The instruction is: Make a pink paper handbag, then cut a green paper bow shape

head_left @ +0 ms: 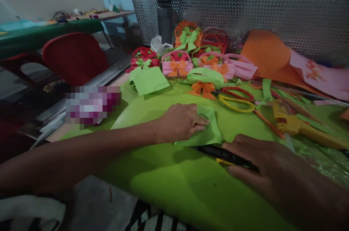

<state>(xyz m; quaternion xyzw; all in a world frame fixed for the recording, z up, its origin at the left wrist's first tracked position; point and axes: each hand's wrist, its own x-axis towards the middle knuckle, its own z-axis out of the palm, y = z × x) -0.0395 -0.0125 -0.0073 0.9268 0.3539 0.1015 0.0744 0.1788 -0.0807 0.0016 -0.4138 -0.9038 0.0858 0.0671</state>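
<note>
My left fingers [200,123] are lying flat and spread, pressing down on a small folded piece of green paper [211,134] at the centre of the frame. My left hand [180,122] is reaching in from the lower left, the forearm crossing the big lime-green sheet [177,180] that is covering the counter. My right fingers [240,143] are curling closed around a dark cutter with a yellow edge [218,154], and it is lying just below the folded paper, its tip touching the paper's lower edge. My right hand [272,165] is filling the lower right of the frame.

Moving outward, yellow-and-red scissors [236,99] are lying just above my right hand, and a yellow glue gun [291,123] is resting to the right of them. An orange paper bow [203,89] is sitting above my left hand, with a flat green square of paper [149,80] to its left. Further up, a row of little paper baskets [177,63] in pink, red and orange is lining the middle of the frame. A grey bottle [164,14] is standing behind them against a perforated metal screen [259,2]. A red chair [75,56] is showing at the left.
</note>
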